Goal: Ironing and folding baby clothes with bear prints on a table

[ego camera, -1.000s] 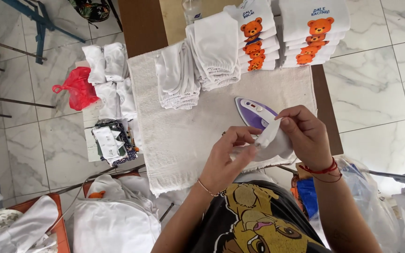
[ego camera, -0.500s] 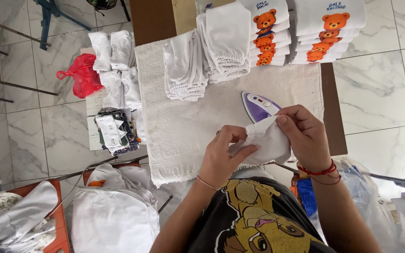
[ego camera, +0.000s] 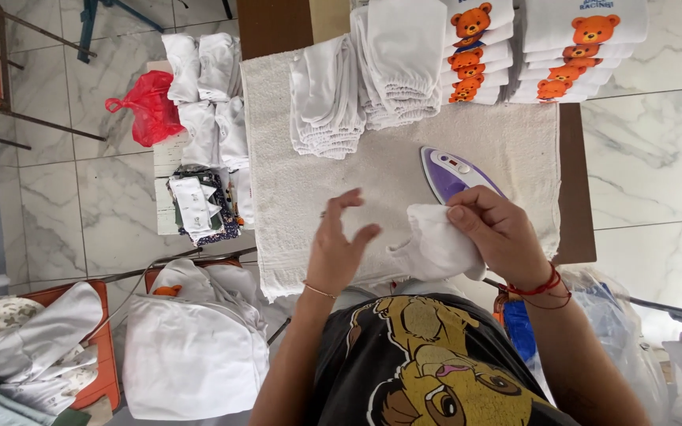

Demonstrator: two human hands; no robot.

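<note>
White cloth (ego camera: 436,248) now sits bunched in the right hand (ego camera: 499,237) alone, over the towel (ego camera: 404,170) edge by the iron (ego camera: 451,170). Left hand (ego camera: 339,248) has let go, fingers spread and empty beside it: two-handed handling has stopped.

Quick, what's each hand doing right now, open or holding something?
Left hand: open, fingers spread, holding nothing, above the white towel.
Right hand: closed on a small white garment.

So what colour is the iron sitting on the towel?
The iron is purple and white, seen best in the head view.
</note>
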